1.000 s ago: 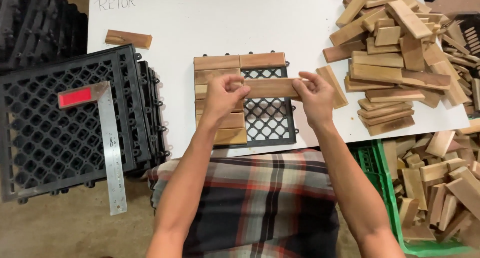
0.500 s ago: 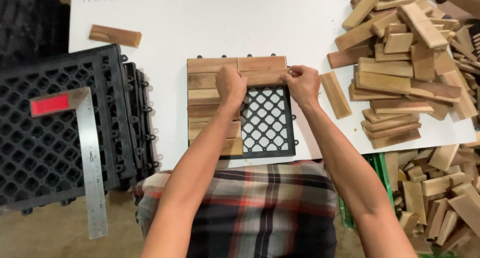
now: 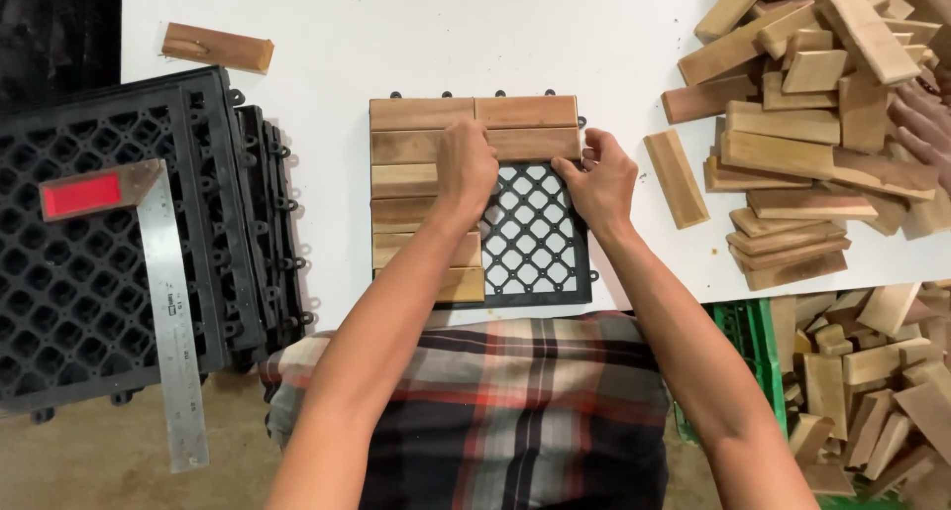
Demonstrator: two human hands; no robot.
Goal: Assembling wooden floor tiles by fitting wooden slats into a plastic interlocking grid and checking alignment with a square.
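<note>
On the white table, centre: black plastic grid tile, partly decked with wood slats. Second-row right slat, long axis left-right, lies directly under both hands. Left hand presses its left end, fingers curled together; right hand pinches its right end, equally near. Loose slat pile to the right.

Single view: a head-worn camera looks almost straight down from close above the white table. Both forearms enter from the bottom edge, reaching the tile at frame centre. The wood pile fills the right side, black grids the left.
</note>
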